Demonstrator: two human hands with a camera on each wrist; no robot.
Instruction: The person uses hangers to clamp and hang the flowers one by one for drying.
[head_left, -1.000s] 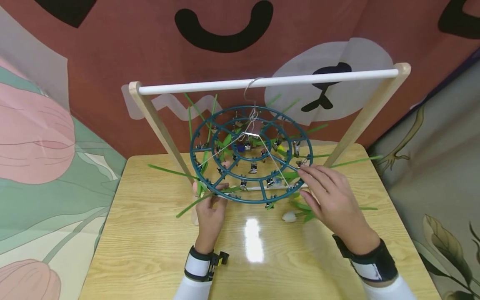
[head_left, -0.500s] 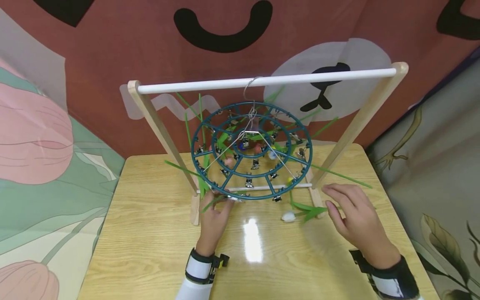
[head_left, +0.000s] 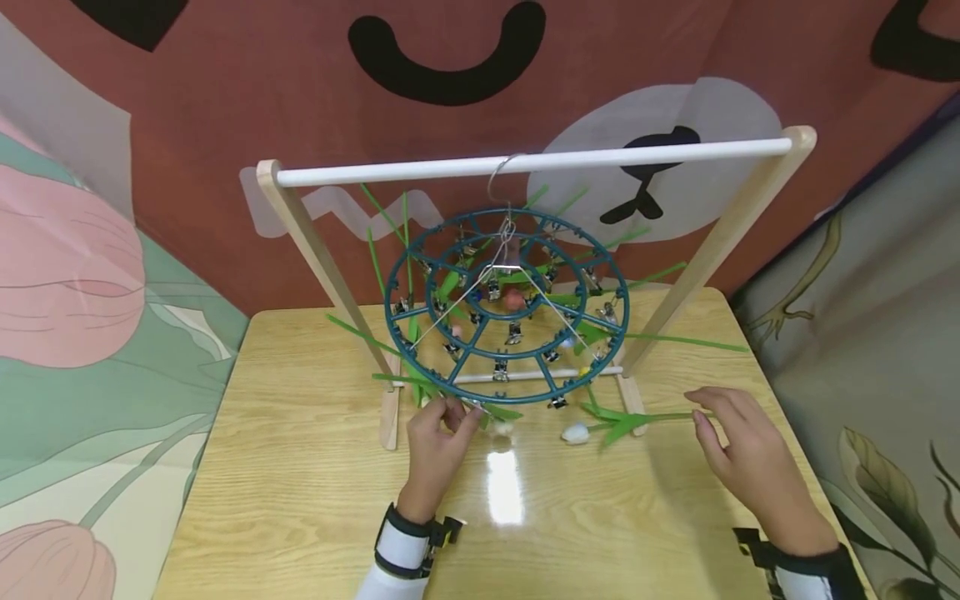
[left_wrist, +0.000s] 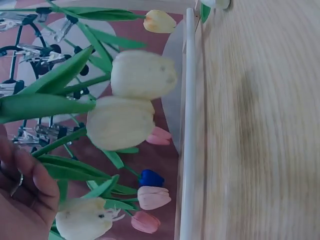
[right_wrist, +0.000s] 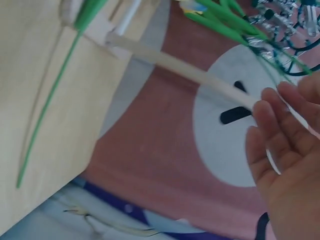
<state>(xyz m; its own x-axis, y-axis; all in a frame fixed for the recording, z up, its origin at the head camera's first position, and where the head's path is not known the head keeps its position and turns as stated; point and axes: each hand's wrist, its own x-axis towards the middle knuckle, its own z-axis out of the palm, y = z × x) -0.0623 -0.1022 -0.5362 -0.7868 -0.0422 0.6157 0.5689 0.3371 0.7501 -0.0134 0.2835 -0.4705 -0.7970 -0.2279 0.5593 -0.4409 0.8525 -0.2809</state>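
A round blue-green clip hanger (head_left: 547, 375) hangs from a white rail, with metal clips (head_left: 500, 369) and several tulips on it. At its near left rim my left hand (head_left: 435, 450) pinches a white tulip by its stem, beside a clip. In the left wrist view the white tulip's bloom (left_wrist: 120, 125) sticks out past my curled fingers; the exact grip is partly hidden. My right hand (head_left: 757, 458) hovers with loosely bent fingers near the stem end of another white tulip (head_left: 576, 433) on the table. In the right wrist view that hand (right_wrist: 295, 155) holds nothing.
A wooden stand (head_left: 311, 258) with a white top rail (head_left: 420, 169) and a white lower bar (left_wrist: 190, 125) frames the hanger. Stems project outward on several sides. A printed bear curtain (head_left: 637, 50) hangs behind the wooden table (head_left: 300, 483).
My right hand has left the hanger's right rim and moved right and down over the table. The hanger has turned slightly. The tulip in my left hand has swung, its stem now flatter.
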